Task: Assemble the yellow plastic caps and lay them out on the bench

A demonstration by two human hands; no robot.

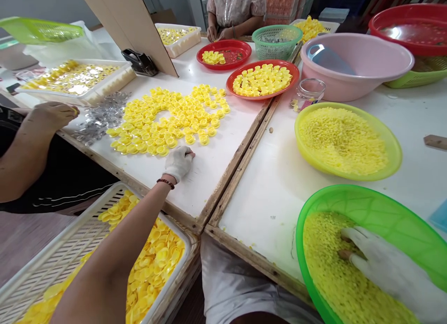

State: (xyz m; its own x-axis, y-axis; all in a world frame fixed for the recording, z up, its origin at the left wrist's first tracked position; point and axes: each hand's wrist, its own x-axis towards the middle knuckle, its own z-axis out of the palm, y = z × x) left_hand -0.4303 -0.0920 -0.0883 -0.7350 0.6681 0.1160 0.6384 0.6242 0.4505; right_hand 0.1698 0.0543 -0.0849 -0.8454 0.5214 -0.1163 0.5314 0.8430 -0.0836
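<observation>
Yellow cups (181, 112) sit laid out centre-frame; loose pieces (160, 252) seemingly remain in the lower-left basket (75, 238). Left hand (178, 163) curled, right hand (379, 256) half-open in pellets (323, 252); holdings unclear.

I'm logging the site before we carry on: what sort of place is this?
Probably a small workshop for hand work. Many yellow cup-shaped pieces lie spread on a wood-edged table, a green bowl holds yellow granules, and another person is at the table's far side.
</observation>
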